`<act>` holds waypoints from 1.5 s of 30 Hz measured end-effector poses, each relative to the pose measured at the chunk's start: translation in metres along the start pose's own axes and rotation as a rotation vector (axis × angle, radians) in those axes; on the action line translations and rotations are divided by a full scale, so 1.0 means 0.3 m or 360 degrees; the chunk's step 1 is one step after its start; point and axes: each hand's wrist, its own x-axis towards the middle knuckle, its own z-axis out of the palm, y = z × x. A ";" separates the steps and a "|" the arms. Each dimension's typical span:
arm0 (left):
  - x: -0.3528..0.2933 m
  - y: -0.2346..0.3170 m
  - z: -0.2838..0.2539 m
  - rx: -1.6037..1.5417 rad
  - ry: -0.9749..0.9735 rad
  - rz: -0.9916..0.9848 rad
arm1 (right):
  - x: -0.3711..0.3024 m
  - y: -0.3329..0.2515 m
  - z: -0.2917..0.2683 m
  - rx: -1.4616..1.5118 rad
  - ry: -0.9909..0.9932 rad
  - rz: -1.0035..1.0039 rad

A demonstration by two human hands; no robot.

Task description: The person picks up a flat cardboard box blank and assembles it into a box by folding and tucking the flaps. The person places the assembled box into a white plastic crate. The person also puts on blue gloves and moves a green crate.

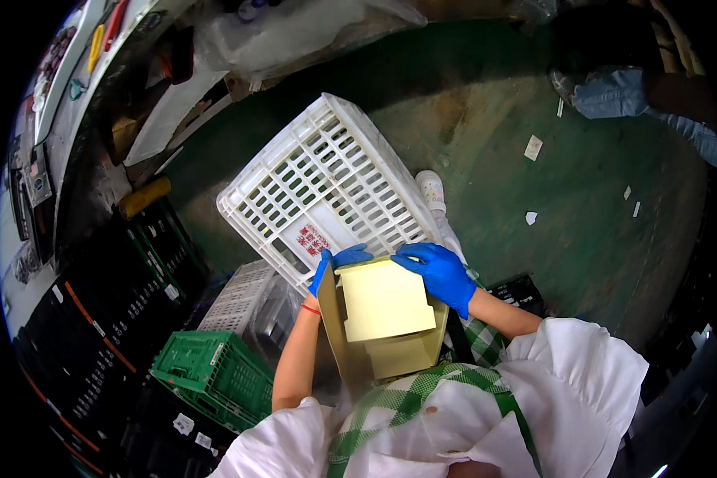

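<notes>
Box (384,319) of pale yellow cardboard, held open against a person's chest, sits between two blue-gloved hands above a cluttered floor of crates. It lies directly ahead of the body and just below the hands, its long axis running away from the person toward the white crate (327,187), which stands tilted on the floor just beyond the box's far edge. A loose flap (382,301) folds down over the opening, its free edge toward the person. Left hand (334,265) curls around the far left corner of the box, fingers closed over the rim and thumb hidden behind the card. Right hand (438,273) lies spread and fairly flat across the far right corner, fingers draped over the top edge rather than clenched; it covers more of the box and appears the nearer of the two to the flap's hinge line. Both hands grip the same far edge, so the box hangs from that end while its near end rests against the checked apron (454,382). Left of the person, a green crate (215,370) stands beside stacked black crates (95,342). Scraps of paper (533,147) dot the green floor (581,191), well apart from the hands. Another person's leg in jeans (637,99) shows at the upper right.
</notes>
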 end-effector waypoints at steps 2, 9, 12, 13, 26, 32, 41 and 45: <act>-0.016 0.012 0.000 0.0452 0.0025 0.0155 | 0.019 -0.001 -0.030 -0.0119 -0.0045 -0.0190; -0.108 0.055 0.036 0.0262 0.0209 0.0666 | 0.029 -0.008 -0.045 -0.0123 -0.0163 -0.0342; -0.204 0.086 0.164 0.0529 0.0189 0.0963 | 0.024 -0.014 -0.041 -0.0174 -0.0192 -0.0347; -0.229 0.103 0.217 0.0457 0.0427 0.0671 | 0.025 -0.020 -0.051 -0.0177 -0.0237 -0.0322; -0.223 0.142 0.236 0.1132 0.0156 0.0498 | 0.050 0.083 -0.045 0.1791 -0.0536 0.0427; -0.219 0.161 0.235 0.0909 0.0122 0.0414 | 0.016 0.135 -0.058 0.1982 -0.0434 0.0417; -0.220 0.174 0.284 0.1048 0.0095 0.0257 | 0.014 0.130 -0.067 0.1534 -0.0693 0.0209; -0.220 0.171 0.302 0.1152 0.0135 0.0206 | -0.073 0.181 -0.028 0.1569 -0.0678 0.0658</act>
